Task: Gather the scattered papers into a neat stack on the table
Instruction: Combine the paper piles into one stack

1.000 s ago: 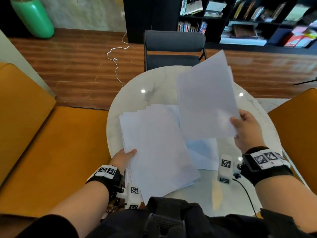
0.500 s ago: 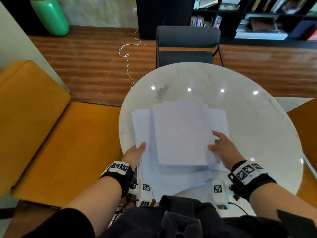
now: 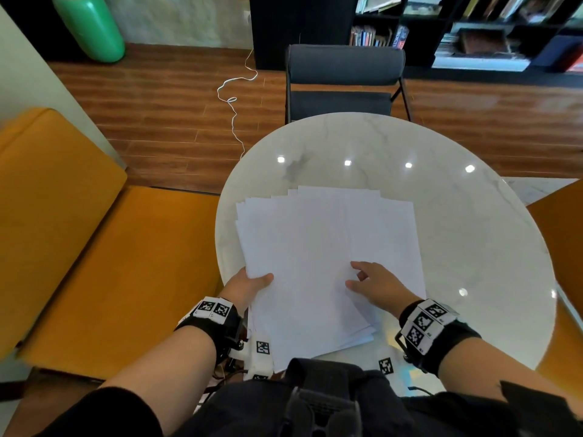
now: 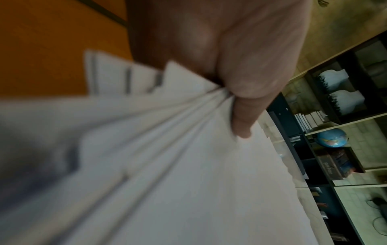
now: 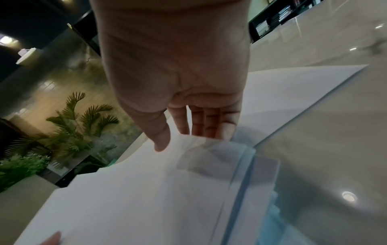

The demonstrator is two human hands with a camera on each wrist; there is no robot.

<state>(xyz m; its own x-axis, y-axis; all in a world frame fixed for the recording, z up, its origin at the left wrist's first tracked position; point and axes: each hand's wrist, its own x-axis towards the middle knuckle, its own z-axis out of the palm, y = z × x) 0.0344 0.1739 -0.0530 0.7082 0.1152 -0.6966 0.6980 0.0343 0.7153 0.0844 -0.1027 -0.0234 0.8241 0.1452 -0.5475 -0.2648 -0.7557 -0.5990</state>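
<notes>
1. White papers [image 3: 318, 260] lie in a loose, fanned pile on the round marble bench [image 3: 473, 222], toward its near-left part; edges are staggered at the far-left corner and the near end overhangs the bench rim.
2. Left hand [image 3: 247, 287]: at the pile's near-left edge, thumb on top, fingers hidden underneath, so it pinches a bundle of sheets. Forearm comes in from the lower left, with a tagged wrist band.
3. Right hand [image 3: 377, 283]: palm down on the pile's near-right area, fingers spread and nearly straight, holding nothing. Forearm comes in from the lower right.
4. Left wrist view only: thumb [image 4: 245, 114] presses into the papers [image 4: 188, 182], creases radiate from the pinch point, and separate sheet corners stick out behind the hand [image 4: 220, 49]. Blurred at the near edge.
5. Right wrist view only: the right hand's [image 5: 178, 74] fingertips [image 5: 182, 122] reach past a lifted sheet edge of the papers [image 5: 136, 199]; whether they touch the sheet I cannot tell. Lower sheets are stepped out to the right on the glossy bench [image 5: 335, 132].
6. Head view only: dark chair [image 3: 344, 80] at the far side, orange seat [image 3: 94, 247] to the left, green vase [image 3: 91, 26] and white cable [image 3: 235, 99] on the wood floor.
</notes>
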